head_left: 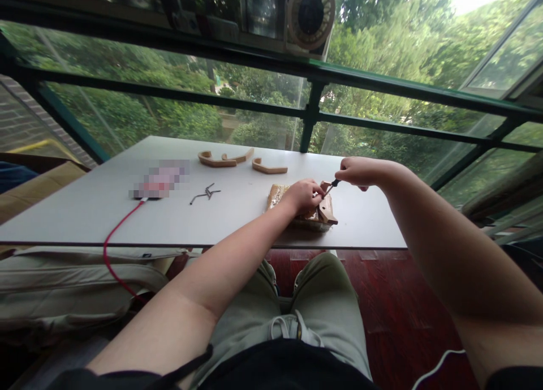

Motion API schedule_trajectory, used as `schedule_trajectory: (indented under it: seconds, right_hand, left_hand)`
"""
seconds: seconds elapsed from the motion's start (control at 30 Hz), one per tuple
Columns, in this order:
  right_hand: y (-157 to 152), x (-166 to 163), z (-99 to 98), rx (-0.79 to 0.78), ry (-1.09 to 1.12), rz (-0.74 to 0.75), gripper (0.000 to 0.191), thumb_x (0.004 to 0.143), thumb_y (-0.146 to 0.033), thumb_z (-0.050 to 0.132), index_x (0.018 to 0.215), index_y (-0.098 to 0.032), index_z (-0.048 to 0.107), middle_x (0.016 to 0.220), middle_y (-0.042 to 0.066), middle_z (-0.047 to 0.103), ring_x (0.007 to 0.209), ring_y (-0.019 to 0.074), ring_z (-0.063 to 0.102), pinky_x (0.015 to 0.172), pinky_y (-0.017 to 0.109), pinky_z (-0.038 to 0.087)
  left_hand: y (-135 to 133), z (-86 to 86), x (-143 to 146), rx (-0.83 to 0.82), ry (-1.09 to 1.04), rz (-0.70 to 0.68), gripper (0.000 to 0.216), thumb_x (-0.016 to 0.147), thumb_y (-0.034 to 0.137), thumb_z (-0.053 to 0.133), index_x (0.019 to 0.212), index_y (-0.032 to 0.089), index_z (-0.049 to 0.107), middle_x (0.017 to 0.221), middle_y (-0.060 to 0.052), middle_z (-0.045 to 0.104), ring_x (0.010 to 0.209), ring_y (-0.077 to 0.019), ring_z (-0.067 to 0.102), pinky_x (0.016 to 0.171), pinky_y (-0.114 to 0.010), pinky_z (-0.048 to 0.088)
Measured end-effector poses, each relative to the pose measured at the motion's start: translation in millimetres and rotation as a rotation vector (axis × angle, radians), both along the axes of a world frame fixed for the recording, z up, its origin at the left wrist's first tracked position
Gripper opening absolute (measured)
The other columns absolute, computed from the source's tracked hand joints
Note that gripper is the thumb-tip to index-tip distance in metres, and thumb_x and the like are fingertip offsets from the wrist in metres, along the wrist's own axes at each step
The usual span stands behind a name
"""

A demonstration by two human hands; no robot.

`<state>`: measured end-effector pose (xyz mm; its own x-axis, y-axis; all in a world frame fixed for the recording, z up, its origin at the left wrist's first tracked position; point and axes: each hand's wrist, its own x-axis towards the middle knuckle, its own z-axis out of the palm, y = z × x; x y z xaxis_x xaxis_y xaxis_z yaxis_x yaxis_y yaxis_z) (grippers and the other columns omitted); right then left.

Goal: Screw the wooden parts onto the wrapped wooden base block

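Observation:
My right hand (360,171) is closed round the handle of a screwdriver (335,183), whose shaft slants down to the left. The shaft's tip ends beside the fingers of my left hand (303,196), and I cannot make out what it touches. My left hand lies over a brownish block (276,192) near the table's front edge, with its fingers bent against a light wooden piece (326,212) on top. This piece has a dark hole and an angled end jutting past the block's right front edge. My left palm hides the block's middle.
Several curved wooden pieces (271,168) lie at the back of the white table (237,220). Left of the block are some thin dark metal rods (207,192). A blurred-out device (163,179) with a red cable (111,231) lies farther left. Windows stand behind.

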<state>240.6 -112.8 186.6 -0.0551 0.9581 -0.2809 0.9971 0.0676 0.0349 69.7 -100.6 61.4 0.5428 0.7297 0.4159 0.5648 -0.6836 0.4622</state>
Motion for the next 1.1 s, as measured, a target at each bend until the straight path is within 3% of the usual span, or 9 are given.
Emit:
schedule_trajectory:
  seconds: [0.27,0.47,0.57,0.9,1.1]
  right_hand:
    - [0.4,3.8,-7.2,0.084,0.063,-0.026,0.039,0.087,-0.036,0.04,0.116,-0.012,0.049,0.069,0.009,0.067,0.054,0.0194,0.058,0.056,0.03,0.039]
    - [-10.9,-0.9,-8.6,0.333,0.04,0.255,0.025,0.086,-0.031,0.042,0.106,-0.019,0.053,0.086,0.009,0.067,0.065,0.0177,0.054,0.056,0.028,0.034]
    - [-13.8,-1.6,-5.5,0.373,0.019,0.353,0.02,0.085,-0.03,0.045,0.099,-0.022,0.056,0.086,0.006,0.066,0.067,0.0161,0.053,0.057,0.026,0.033]
    - [-14.5,1.6,-2.5,0.272,-0.057,0.355,0.021,0.075,-0.021,0.055,0.094,-0.022,0.063,0.083,0.002,0.066,0.063,0.0124,0.051,0.055,0.024,0.032]
    - [-11.9,-2.8,6.8,0.103,-0.007,0.242,0.016,0.078,-0.025,0.058,0.091,-0.02,0.065,0.074,0.001,0.068,0.057,0.0108,0.056,0.054,0.024,0.036]
  left_hand:
    - [-1.7,0.5,-0.1,0.011,0.004,0.017,0.024,0.081,0.026,0.055,0.093,0.023,0.075,0.096,-0.004,0.068,0.087,-0.0169,0.064,0.087,-0.026,0.05]
    - [-0.1,-2.5,-0.4,0.039,-0.006,0.011,0.023,0.081,0.026,0.054,0.091,0.023,0.074,0.096,-0.003,0.068,0.087,-0.0168,0.064,0.087,-0.027,0.049]
    - [-0.5,-2.7,-0.4,0.028,-0.002,0.016,0.023,0.082,0.026,0.053,0.091,0.023,0.074,0.096,-0.003,0.068,0.089,-0.0165,0.064,0.089,-0.026,0.049]
    - [0.4,-3.5,-0.4,0.028,-0.004,0.005,0.024,0.081,0.027,0.053,0.091,0.023,0.075,0.094,-0.003,0.068,0.085,-0.0164,0.064,0.085,-0.027,0.049]
    - [-1.7,-0.6,0.0,-0.007,0.01,0.025,0.024,0.081,0.027,0.054,0.093,0.023,0.075,0.097,-0.003,0.068,0.087,-0.0165,0.064,0.087,-0.026,0.049]
